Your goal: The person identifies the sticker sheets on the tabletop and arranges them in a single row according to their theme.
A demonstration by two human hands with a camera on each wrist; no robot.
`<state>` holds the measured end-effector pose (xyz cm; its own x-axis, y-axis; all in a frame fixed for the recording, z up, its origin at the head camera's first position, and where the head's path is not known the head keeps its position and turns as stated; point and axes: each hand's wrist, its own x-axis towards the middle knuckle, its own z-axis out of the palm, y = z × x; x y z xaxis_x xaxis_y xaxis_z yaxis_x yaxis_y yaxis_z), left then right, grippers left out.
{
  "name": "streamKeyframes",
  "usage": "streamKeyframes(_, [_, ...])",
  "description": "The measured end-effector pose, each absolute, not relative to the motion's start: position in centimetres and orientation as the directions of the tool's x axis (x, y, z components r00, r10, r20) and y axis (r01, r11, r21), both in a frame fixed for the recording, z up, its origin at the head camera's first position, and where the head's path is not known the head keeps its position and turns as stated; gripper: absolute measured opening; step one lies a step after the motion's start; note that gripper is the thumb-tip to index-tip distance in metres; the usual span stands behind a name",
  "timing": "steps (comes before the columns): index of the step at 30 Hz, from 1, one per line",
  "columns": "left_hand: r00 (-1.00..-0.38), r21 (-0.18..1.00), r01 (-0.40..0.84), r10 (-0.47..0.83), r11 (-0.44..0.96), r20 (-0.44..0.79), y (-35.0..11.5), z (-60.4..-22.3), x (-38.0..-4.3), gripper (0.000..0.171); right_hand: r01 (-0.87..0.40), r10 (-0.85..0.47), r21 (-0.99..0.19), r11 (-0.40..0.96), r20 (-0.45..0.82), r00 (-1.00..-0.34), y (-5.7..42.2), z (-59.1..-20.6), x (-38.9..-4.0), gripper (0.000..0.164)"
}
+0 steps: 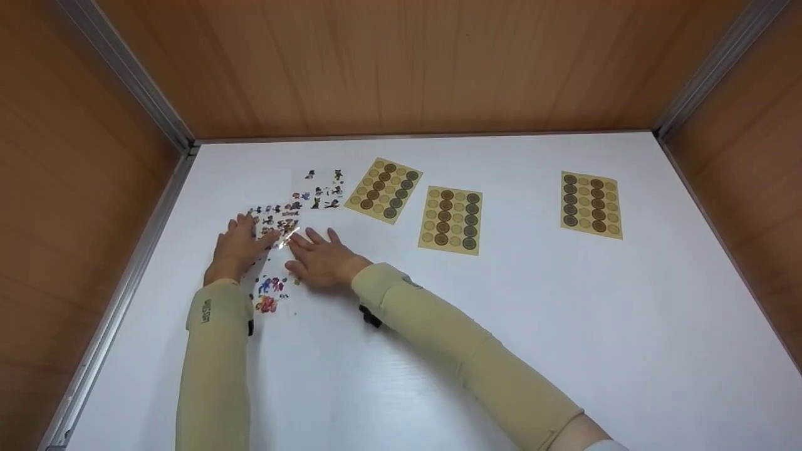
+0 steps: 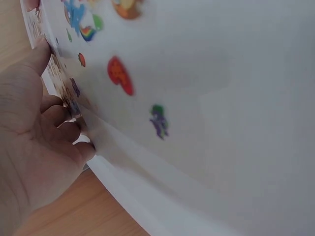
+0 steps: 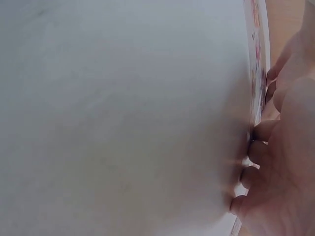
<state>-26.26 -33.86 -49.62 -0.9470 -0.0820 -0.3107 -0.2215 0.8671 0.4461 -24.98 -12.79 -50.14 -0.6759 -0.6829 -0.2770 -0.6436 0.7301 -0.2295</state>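
Observation:
My left hand [image 1: 237, 249] lies on the left edge of a clear sticker sheet [image 1: 269, 220] printed with small dark and brown figures. Its fingers are extended, its thumb angled toward the sheet's middle. From the right, my right hand [image 1: 321, 258] reaches in with fingers spread, fingertips at the sheet's right edge beside a bright glare. Below both hands lies another clear sheet with colourful cartoon stickers [image 1: 270, 286]; a red sticker [image 2: 119, 74] on it shows in the left wrist view. In the right wrist view, the right fingertips [image 3: 249, 176] touch down on the white surface.
Another clear sticker sheet [image 1: 318, 189] lies just beyond the hands. Further right are three tan sheets of round stickers: a tilted one [image 1: 383, 190], a middle one [image 1: 450, 220] and one far right [image 1: 591, 205]. Wooden panels [image 1: 426, 69] wall the white table [image 1: 532, 313].

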Motion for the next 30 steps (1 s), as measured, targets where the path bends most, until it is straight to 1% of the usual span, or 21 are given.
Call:
streamKeyframes(10, [-0.951,0.451,-0.221,-0.088,0.864,-0.297,-33.76,-49.34,-26.59,0.093,-0.657,-0.689,-0.212,0.723,-0.283,-0.667,-12.74,-50.23,-25.17,0.066])
streamKeyframes(16, [-0.952,0.457,-0.232,-0.104,0.859,-0.287,-33.56,-49.32,-26.64,0.091,-0.655,-0.692,-0.224,0.721,-0.275,-0.667,-12.70,-50.32,-25.18,0.066])
streamKeyframes(24, [-0.949,0.460,-0.254,-0.126,0.851,-0.290,-33.51,-49.03,-26.38,0.093,-0.660,-0.702,-0.240,0.712,-0.269,-0.660,-12.90,-50.47,-25.04,0.065])
streamKeyframes(27, [-0.953,0.461,-0.248,-0.130,0.852,-0.273,-33.32,-48.95,-26.45,0.088,-0.663,-0.702,-0.233,0.712,-0.263,-0.661,-12.83,-50.44,-25.03,0.065])
streamKeyframes(30, [-0.959,0.455,-0.233,-0.127,0.860,-0.252,-33.05,-48.89,-26.65,0.080,-0.668,-0.701,-0.214,0.713,-0.259,-0.665,-12.72,-50.48,-25.08,0.064])
